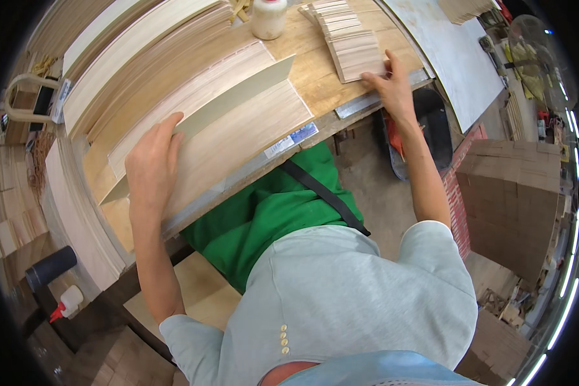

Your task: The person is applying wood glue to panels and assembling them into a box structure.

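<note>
My left hand (151, 161) is closed over the upper edge of a long, thin grey-green strip (244, 89), which stands tilted on its edge. The strip runs lengthwise across a pale wood-grain panel (251, 132) lying flat along the near edge of the workbench (318, 83). To the right, a row of small, overlapping wooden slats (354, 51) lies on the bench. My right hand (397, 93) has its thumb and fingers at the near right end of this row, pinching the end slat.
Long boards (135, 58) are stacked at the far left. A glue bottle (268, 18) stands at the back of the bench; another white bottle with a red tip (69, 299) lies lower left. A black bin (431, 132) sits below the right edge, with cardboard boxes (508, 199) beyond.
</note>
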Action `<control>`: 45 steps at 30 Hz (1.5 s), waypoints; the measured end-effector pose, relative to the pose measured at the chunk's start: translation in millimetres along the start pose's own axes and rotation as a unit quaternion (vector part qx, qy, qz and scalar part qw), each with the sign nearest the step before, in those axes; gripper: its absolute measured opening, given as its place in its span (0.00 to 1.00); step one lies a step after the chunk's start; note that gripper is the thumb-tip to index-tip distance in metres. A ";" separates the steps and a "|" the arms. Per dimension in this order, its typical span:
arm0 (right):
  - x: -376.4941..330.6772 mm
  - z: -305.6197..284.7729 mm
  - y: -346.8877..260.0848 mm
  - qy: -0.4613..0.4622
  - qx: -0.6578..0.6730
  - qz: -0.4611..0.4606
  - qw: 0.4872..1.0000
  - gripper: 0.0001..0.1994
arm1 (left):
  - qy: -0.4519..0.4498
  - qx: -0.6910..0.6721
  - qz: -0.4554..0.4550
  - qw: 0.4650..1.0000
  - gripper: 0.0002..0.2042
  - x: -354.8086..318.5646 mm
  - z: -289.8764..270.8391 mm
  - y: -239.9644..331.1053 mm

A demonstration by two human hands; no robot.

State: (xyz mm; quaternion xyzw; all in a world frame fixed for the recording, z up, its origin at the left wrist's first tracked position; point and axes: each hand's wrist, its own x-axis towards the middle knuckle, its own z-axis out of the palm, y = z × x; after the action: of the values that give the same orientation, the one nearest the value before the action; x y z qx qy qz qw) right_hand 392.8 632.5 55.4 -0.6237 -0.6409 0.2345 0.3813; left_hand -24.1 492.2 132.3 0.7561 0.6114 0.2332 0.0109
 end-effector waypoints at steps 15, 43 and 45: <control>-57.1 24.0 -96.4 -0.114 0.019 -0.085 0.990 0.21 | -0.038 -0.009 -0.060 0.997 0.14 2.5 -1.2 -2.9; -54.8 26.8 -117.8 -0.134 -0.113 -0.195 0.965 0.21 | -0.033 0.007 -0.054 0.998 0.14 0.7 0.7 -0.7; -54.5 28.7 -115.0 -0.128 -0.114 -0.209 0.963 0.20 | -0.025 0.007 -0.049 0.998 0.14 -0.2 2.2 -2.4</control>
State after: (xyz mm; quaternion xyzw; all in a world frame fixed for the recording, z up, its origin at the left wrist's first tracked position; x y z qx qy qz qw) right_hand 295.3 571.3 116.8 -0.4798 -0.8231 0.1527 0.2625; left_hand -25.6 493.2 129.5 0.7312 0.6484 0.2095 0.0323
